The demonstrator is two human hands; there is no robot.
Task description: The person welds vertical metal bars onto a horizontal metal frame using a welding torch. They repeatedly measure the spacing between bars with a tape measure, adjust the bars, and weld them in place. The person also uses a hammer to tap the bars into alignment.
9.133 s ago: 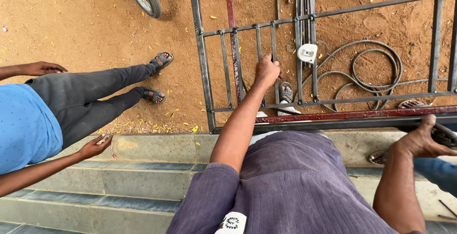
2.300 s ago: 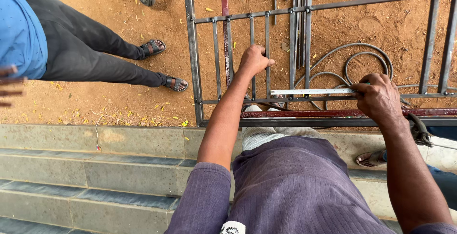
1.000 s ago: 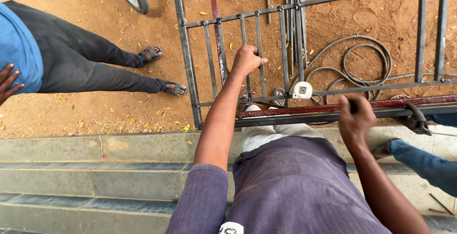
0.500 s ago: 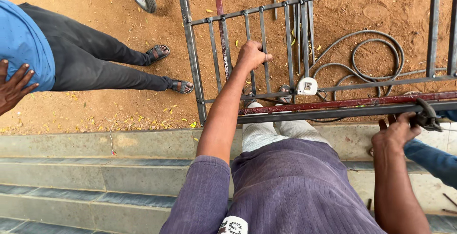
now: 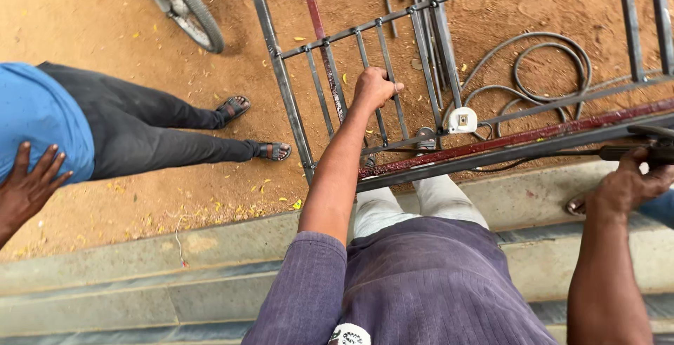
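Left hand [image 5: 373, 87] clenched round an upright bar of the metal gate frame [image 5: 284, 92] lying over the dirt — right hand [image 5: 628, 185] grasped a dark tool handle [image 5: 635, 152] at the frame's lower rail.

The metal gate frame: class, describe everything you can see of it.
The metal gate frame is a dark grey welded grille of thin upright bars between cross rails, lying over orange dirt. A rust-red bar runs along its near edge. The left hand grips one upright bar; a small white tape measure sits on a rail. A coiled grey hose lies beneath it.
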